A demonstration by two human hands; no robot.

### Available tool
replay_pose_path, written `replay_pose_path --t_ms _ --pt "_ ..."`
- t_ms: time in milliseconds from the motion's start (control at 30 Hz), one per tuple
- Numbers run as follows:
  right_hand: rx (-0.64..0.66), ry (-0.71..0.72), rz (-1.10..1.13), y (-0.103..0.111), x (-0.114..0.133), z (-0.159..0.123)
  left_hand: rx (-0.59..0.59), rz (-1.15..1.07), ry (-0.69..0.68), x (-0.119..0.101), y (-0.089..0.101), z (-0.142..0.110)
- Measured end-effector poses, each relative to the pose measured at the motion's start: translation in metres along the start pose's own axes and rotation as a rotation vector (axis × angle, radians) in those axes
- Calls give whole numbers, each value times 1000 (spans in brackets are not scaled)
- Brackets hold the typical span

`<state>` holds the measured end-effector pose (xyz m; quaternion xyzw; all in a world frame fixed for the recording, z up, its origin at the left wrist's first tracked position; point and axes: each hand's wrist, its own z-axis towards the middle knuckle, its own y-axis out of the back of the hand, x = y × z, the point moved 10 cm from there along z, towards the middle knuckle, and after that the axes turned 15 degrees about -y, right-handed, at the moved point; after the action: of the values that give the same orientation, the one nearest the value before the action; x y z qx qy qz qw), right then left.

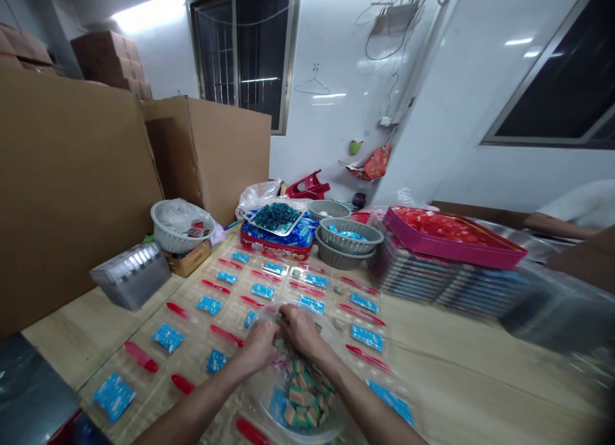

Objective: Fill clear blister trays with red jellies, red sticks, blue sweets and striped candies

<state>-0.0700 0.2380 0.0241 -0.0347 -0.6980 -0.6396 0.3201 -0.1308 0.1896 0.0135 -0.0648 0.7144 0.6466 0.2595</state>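
In front of me stands a translucent round tub (258, 397) with many small striped blocks (307, 403) in green, yellow and pinkish tones. My left hand (261, 347) is closed over the far side of the tub, its fingers bent. Close beside it my right hand (300, 331) is closed too, fingertips pointing down. What lies between the fingers of either hand is hidden. Around the tub are rows of clear plastic trays with blue patterned packets (366, 337) and red pen-like sticks (227, 335).
Behind the rows stand a red box (276, 248) of blue packets, grey baskets (343, 256) and a basket (177, 240) with plastic bags. At right, a pink tray (446, 250) of red pieces rests on stacked cases (413, 275). A clear box (132, 275) sits left; another person's arm (560, 226) shows right.
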Motion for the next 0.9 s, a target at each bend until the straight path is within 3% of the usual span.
replay_pose_path --t_ms 200,367,567,800,900 --pt "-2 -45 103 3 -9 0 -18 -23 8 2 -1 -1" --pt "140 -110 285 -6 -20 -8 -52 -46 -18 6 -8 1" --pt "126 -82 239 -3 -11 -19 -103 -85 -16 7 -9 -2" --pt "239 -29 236 -3 1 -32 -126 -171 -54 2 -6 -2" --pt "193 31 179 2 9 -38 -116 -204 -87 0 -8 1"
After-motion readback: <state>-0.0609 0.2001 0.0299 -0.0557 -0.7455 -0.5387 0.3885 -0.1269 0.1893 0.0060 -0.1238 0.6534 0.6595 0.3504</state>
